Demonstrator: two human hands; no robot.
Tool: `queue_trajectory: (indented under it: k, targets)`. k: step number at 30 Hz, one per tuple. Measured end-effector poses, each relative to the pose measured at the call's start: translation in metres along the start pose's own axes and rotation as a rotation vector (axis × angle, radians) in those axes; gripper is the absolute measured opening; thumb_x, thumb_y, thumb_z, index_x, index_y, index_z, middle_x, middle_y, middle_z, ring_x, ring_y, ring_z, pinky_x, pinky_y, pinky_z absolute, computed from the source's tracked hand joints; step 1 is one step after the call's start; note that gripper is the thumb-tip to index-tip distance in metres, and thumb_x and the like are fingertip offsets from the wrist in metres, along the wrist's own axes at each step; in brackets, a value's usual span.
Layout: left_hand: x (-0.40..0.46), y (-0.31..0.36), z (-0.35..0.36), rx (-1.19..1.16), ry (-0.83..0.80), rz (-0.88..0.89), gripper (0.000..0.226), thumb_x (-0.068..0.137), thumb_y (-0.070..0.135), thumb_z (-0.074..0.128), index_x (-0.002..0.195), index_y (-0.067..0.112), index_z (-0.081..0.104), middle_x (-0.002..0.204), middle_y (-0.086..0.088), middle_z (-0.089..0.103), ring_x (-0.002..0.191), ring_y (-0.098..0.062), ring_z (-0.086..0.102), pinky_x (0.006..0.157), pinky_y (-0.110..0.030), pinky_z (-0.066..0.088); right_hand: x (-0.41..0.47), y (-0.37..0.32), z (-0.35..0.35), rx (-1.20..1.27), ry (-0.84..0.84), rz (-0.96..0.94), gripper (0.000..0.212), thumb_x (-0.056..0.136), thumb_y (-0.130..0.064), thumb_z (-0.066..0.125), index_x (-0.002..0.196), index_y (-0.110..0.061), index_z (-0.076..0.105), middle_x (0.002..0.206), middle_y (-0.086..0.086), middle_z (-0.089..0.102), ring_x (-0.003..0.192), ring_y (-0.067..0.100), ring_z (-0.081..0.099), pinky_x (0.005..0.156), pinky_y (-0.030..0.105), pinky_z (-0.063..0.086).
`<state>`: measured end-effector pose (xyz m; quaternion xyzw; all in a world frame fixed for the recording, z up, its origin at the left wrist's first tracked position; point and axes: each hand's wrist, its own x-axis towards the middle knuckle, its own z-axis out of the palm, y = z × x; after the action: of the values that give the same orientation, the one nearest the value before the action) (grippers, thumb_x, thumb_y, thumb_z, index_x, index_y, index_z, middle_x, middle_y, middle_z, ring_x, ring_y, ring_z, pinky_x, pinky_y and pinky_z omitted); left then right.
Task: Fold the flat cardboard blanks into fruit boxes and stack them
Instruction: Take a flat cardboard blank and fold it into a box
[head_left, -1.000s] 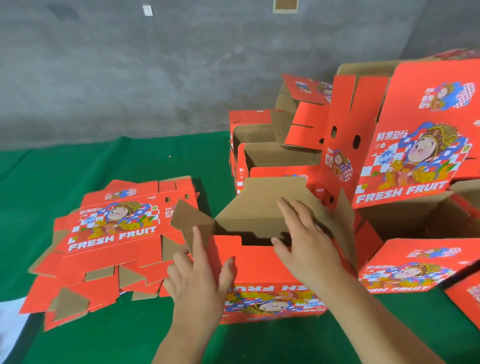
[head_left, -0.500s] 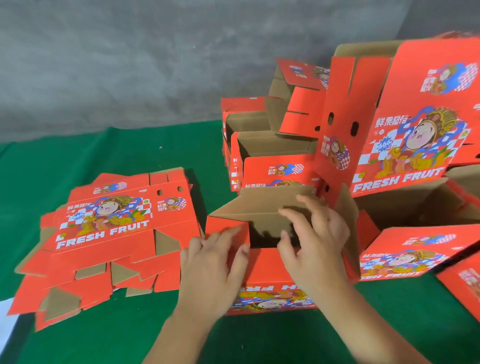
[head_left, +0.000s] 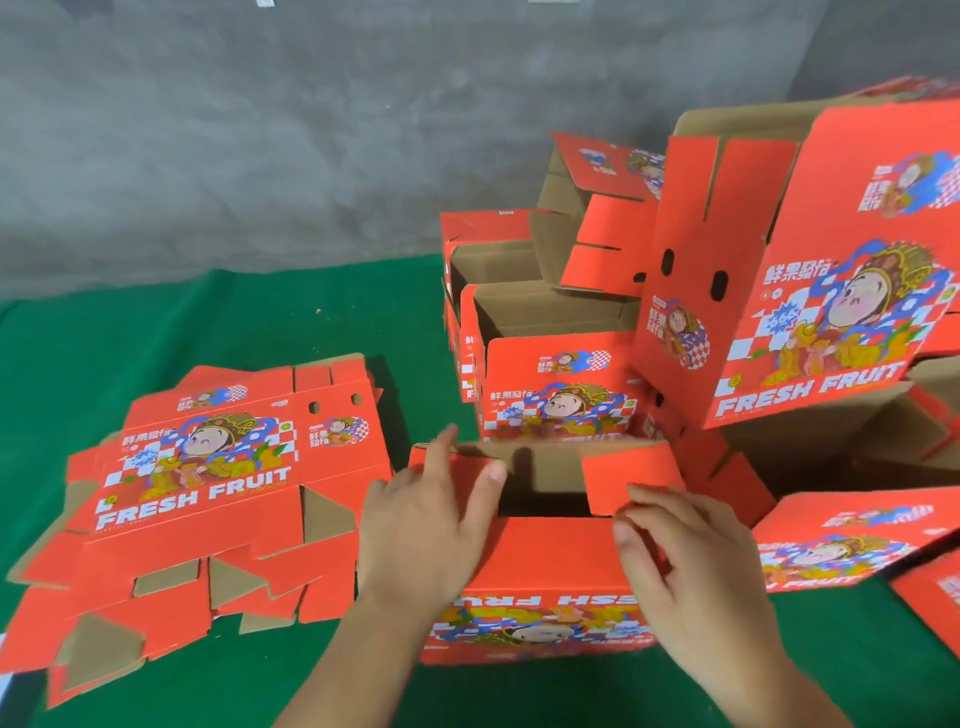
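A red fruit box (head_left: 550, 561) stands upside down in front of me on the green cloth, its bottom flaps partly folded in. My left hand (head_left: 421, 525) lies flat on the left flap, fingers straight, pressing it down. My right hand (head_left: 685, 566) has curled fingers at the lower edge of the right red flap (head_left: 631, 480). A dark gap stays open between the two flaps. A stack of flat printed blanks (head_left: 208, 493) lies to the left.
Several folded boxes (head_left: 545, 364) are piled behind and to the right, one large box (head_left: 831, 291) leaning overhead. Another box (head_left: 852, 540) lies on its side at right. A grey wall (head_left: 260, 130) backs the green cloth (head_left: 156, 322).
Both side flaps have been folded inward over the brown flap. My left hand moved up onto the left flap; my right hand shifted right to the right flap.
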<state>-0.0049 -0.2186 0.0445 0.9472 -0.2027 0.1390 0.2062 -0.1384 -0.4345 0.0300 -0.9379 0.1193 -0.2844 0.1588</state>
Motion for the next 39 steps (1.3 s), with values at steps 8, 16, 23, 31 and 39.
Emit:
queue_trajectory:
  k: [8,16,23,31,39]
  targets:
    - [0.004,-0.004,0.004,0.097,-0.175,-0.181,0.093,0.076,0.092,0.043,0.151,0.039,0.032,0.145,0.0,0.033,0.135,-0.028,0.038,0.108,-0.05,0.028,0.052,0.002,0.011,0.123,-0.376,0.268,0.093,0.076,-0.072,0.067,0.156,-0.038,0.032,0.163,-0.005,0.028,0.146,0.02,0.031,0.115,0.042,0.035]
    - [0.02,0.013,0.01,0.189,-0.328,-0.154,0.092,0.084,0.082,0.052,0.154,0.03,0.022,0.149,-0.006,0.022,0.124,-0.036,0.05,0.091,-0.048,0.052,0.064,-0.004,0.022,-0.26,-0.471,0.212,0.103,0.07,-0.085,0.064,0.152,-0.039,0.023,0.148,-0.001,0.026,0.126,0.04,0.049,0.09,0.05,0.052]
    - [0.001,-0.007,-0.005,-0.708,-0.064,-0.481,0.058,0.102,0.052,0.051,0.153,0.024,0.044,0.152,0.001,0.053,0.137,-0.015,0.05,0.108,-0.026,0.034,0.063,0.013,0.003,0.514,-0.422,0.684,0.07,0.092,-0.069,0.055,0.148,-0.03,0.047,0.146,0.009,0.05,0.133,0.026,0.053,0.117,0.044,0.038]
    - [-0.041,-0.006,-0.049,-1.54,-0.369,-0.841,0.075,0.096,0.078,0.031,0.079,0.027,0.083,0.072,-0.002,0.077,0.06,-0.019,0.075,0.044,-0.03,0.056,0.03,-0.006,-0.022,1.061,-0.283,0.917,0.031,0.088,-0.063,0.068,0.105,-0.039,0.075,0.111,-0.011,0.075,0.093,0.014,0.073,0.094,0.033,0.048]
    - [-0.069,-0.042,-0.033,-1.438,-0.528,-0.989,0.049,0.089,0.061,0.047,0.08,0.022,0.076,0.078,-0.008,0.073,0.064,-0.024,0.069,0.068,-0.032,0.057,0.013,-0.005,-0.017,1.323,-0.56,1.071,0.027,0.08,-0.04,0.067,0.085,-0.018,0.081,0.089,0.01,0.077,0.075,0.027,0.076,0.067,0.038,0.061]
